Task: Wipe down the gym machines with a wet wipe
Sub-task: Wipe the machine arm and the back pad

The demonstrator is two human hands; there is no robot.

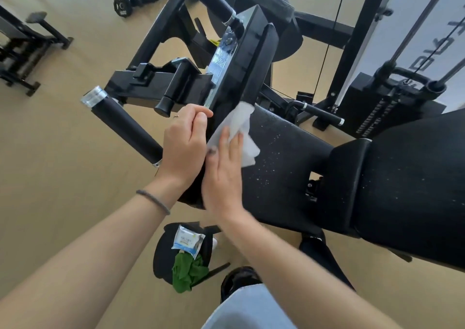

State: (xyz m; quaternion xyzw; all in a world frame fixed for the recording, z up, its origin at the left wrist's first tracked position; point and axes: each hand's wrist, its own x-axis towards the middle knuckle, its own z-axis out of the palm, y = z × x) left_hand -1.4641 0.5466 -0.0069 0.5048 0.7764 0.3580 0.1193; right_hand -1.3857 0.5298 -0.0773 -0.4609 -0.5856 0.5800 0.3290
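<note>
The right hand (222, 175) lay flat, fingers straight, pressing the white wet wipe (237, 132) against the near end of the upright black pad (247, 76). The left hand (185, 144) sat just left of that pad's end, fingers curled round its edge, seemingly bracing it. The wipe spread from under the right fingertips up toward the pad's lower corner, with a loose fold hanging over the speckled seat cushion (284, 167) to the pad's right. Below the pad, on a small black stool (163, 253), rested the wipe packet (187, 240) and a green cloth (188, 273).

To do this pass well, I judged the palm should keep the wipe flat and travel the pad's full length in overlapping strokes, the left hand holding the pad steady. The white specks on the cushion suggested it needed wiping next.
</note>
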